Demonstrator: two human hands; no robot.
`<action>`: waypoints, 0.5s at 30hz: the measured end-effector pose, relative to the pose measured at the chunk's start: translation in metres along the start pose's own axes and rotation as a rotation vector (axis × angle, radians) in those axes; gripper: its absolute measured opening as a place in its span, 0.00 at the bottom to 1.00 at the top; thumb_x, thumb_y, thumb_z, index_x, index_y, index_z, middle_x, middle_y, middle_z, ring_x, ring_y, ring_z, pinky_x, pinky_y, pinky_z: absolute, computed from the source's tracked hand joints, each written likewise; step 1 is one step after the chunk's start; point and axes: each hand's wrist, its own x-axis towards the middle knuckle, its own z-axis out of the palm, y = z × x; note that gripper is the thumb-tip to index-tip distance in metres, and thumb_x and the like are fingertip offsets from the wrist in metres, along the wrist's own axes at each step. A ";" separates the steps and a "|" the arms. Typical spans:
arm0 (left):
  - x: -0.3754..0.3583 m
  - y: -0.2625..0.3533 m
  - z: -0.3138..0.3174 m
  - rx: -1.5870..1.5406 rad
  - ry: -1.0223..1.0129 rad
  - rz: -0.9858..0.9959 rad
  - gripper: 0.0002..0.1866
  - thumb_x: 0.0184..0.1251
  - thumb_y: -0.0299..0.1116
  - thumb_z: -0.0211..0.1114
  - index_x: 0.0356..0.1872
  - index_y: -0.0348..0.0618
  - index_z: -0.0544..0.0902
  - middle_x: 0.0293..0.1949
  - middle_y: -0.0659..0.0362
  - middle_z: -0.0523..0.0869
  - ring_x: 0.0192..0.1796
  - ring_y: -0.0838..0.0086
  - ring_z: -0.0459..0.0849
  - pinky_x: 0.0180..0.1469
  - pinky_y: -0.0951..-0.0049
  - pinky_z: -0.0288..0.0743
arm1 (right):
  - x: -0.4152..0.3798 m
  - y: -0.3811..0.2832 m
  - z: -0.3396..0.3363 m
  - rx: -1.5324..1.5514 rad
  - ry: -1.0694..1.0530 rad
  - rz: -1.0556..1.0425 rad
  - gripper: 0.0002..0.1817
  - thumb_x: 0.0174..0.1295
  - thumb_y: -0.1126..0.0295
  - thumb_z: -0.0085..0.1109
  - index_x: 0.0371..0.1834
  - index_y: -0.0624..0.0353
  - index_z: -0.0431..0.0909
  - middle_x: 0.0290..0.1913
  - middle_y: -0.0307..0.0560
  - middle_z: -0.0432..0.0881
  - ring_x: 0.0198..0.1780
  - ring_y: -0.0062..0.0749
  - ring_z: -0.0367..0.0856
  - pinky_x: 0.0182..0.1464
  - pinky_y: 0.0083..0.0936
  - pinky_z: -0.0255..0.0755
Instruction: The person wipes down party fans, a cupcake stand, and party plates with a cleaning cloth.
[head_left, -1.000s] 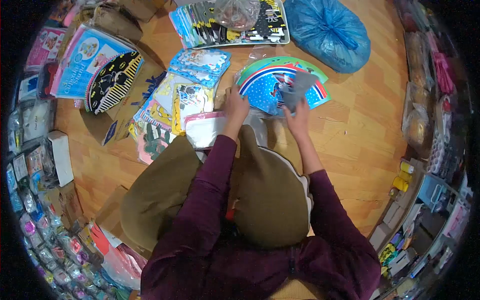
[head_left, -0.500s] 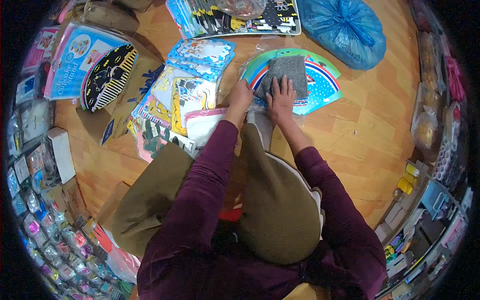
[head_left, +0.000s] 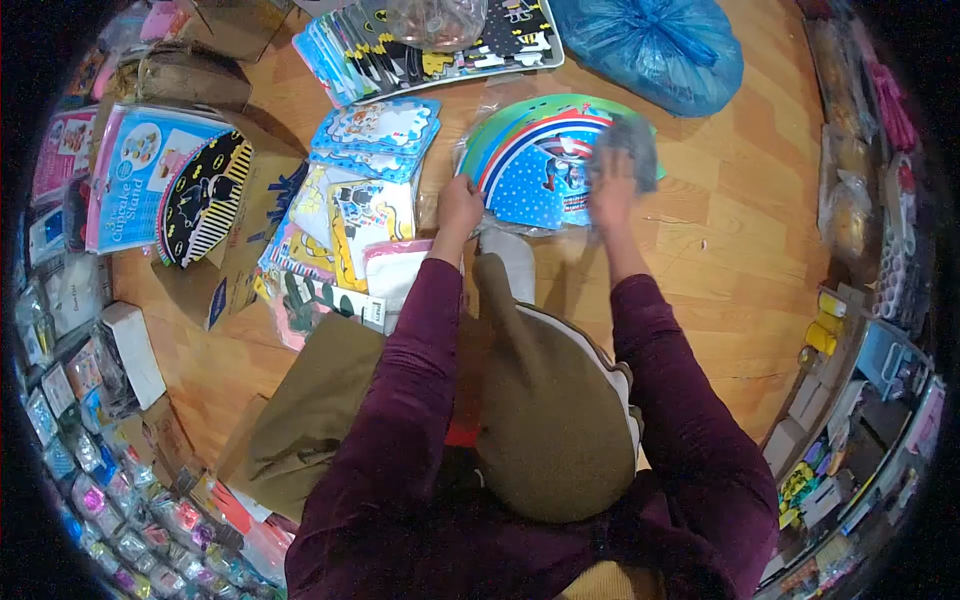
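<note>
A fan-shaped cardboard piece [head_left: 535, 190] lies on the floor in front of me, in a clear plastic sleeve. It has a green, red and blue rainbow border, with white stars on blue. My left hand [head_left: 460, 207] is closed at its left lower edge, pinching the sleeve there. On its right end, my right hand [head_left: 613, 195] holds a folded grey cloth [head_left: 637, 155] against the surface. Motion blurs this hand and the cloth, so its separate fingers are hard to see.
Printed cards [head_left: 375, 130] lie left of the fan piece. Behind are a tray of party cutouts [head_left: 480, 65] and a knotted blue plastic bag [head_left: 665, 50]. A cardboard box [head_left: 235, 255] stands at left, and packed shelves [head_left: 885, 350] line the right side.
My right hand and the grey cloth have slid right across the fan piece, uncovering its starry blue middle. My left hand stays at the left edge. The whole view has shifted slightly.
</note>
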 end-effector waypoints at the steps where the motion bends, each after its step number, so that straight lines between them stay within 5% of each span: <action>1: 0.001 0.000 0.000 -0.008 0.005 0.003 0.08 0.47 0.32 0.64 0.25 0.41 0.76 0.28 0.49 0.80 0.35 0.55 0.78 0.36 0.59 0.70 | 0.005 0.038 0.017 0.064 0.078 0.019 0.26 0.54 0.67 0.47 0.60 0.55 0.61 0.62 0.54 0.58 0.63 0.51 0.55 0.61 0.43 0.51; 5: -0.005 0.000 -0.004 -0.093 0.019 -0.002 0.08 0.46 0.32 0.64 0.23 0.40 0.76 0.27 0.49 0.80 0.34 0.55 0.78 0.35 0.60 0.70 | 0.019 0.083 -0.020 0.344 -0.035 0.274 0.19 0.51 0.74 0.46 0.49 0.63 0.71 0.50 0.63 0.71 0.51 0.55 0.71 0.52 0.38 0.63; 7: -0.015 0.007 -0.015 -0.027 0.120 0.118 0.07 0.47 0.30 0.63 0.24 0.40 0.75 0.26 0.50 0.79 0.32 0.55 0.77 0.34 0.60 0.69 | 0.019 0.103 -0.016 0.461 0.390 0.530 0.15 0.54 0.76 0.44 0.43 0.66 0.75 0.37 0.52 0.80 0.35 0.41 0.78 0.40 0.30 0.71; 8: -0.018 0.008 -0.019 -0.030 0.119 0.108 0.07 0.47 0.30 0.63 0.24 0.40 0.75 0.26 0.50 0.79 0.32 0.55 0.77 0.34 0.60 0.69 | 0.017 0.102 -0.024 0.456 0.381 0.526 0.15 0.54 0.76 0.44 0.43 0.66 0.75 0.37 0.52 0.80 0.35 0.41 0.78 0.40 0.30 0.71; 10: -0.026 0.004 -0.028 -0.066 0.304 0.212 0.07 0.49 0.30 0.62 0.27 0.40 0.75 0.27 0.50 0.78 0.32 0.55 0.77 0.33 0.59 0.68 | 0.002 0.088 -0.052 1.018 0.442 0.754 0.14 0.56 0.76 0.43 0.43 0.69 0.74 0.38 0.49 0.78 0.36 0.33 0.77 0.41 0.26 0.70; 15: -0.030 0.018 -0.022 -0.063 0.168 0.117 0.09 0.48 0.29 0.62 0.30 0.39 0.73 0.32 0.52 0.77 0.37 0.56 0.77 0.36 0.60 0.69 | -0.025 0.087 -0.047 1.198 0.449 0.843 0.13 0.57 0.76 0.43 0.42 0.70 0.73 0.40 0.48 0.77 0.38 0.33 0.77 0.41 0.26 0.71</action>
